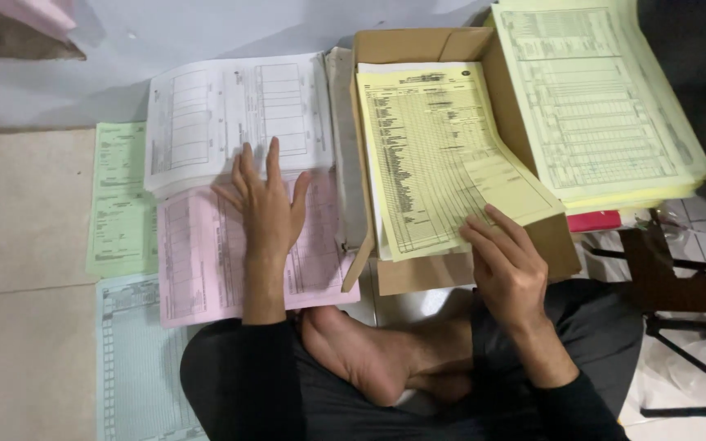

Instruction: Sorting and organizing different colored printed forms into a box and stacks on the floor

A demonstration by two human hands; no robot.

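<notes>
My right hand (507, 265) has its fingers on the yellow sheet (443, 155). The sheet lies on top of a stack in the box (553, 237). It lies up and a bit left from my hand, away from me. Its long side runs away from me, tilted a little. My fingers press on its near right corner, and that corner is lifted and bent up a bit. I can't tell if my thumb is under the paper, so I can't say it is a real pinch. This hand is the near one to the sheet.

My left hand (267, 200) is well apart from it, past the box wall. It lies flat and spread, holding nothing. The palm rests on the pink sheet (198, 261), and the fingertips reach the white sheets (230, 114) that lie over the top of the pink one.

A green sheet (120, 196) lies left of these on the floor (18, 245). A blue sheet (136, 367) lies near my left knee. A tall yellow pile (598, 106) sits just right of the box, higher up. My bare foot (369, 351) is between my arms, close to the box.

The box's near wall stands between my hand and the low part of the sheet.
</notes>
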